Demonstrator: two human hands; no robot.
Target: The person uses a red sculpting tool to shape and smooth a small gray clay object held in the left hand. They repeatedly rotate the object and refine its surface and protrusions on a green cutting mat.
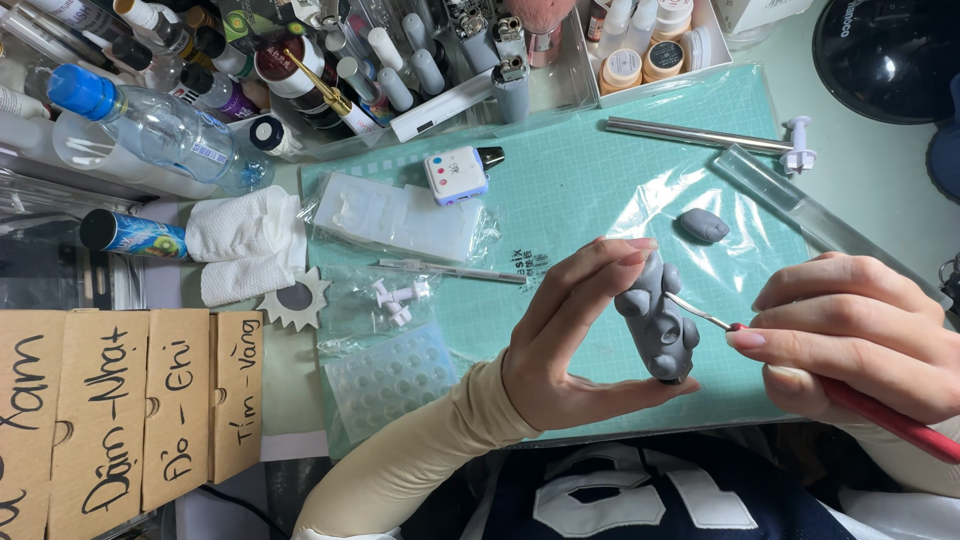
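**Clay piece held over mat**

Left hand (570, 340) – grip closed on grey clay figure (658, 325), held upright above the green cutting mat (580, 190). Right hand (860, 340) pinches a red-handled sculpting tool (800, 370) – metal tip touching the figure's side.

Two hands, left (575, 340) and right (865, 335), one grey clay figure (658, 325), one red-handled tool (850, 395), one loose clay lump (703, 225) right of centre, four cardboard labels (120, 410) lower left, one water bottle (150, 125) upper left
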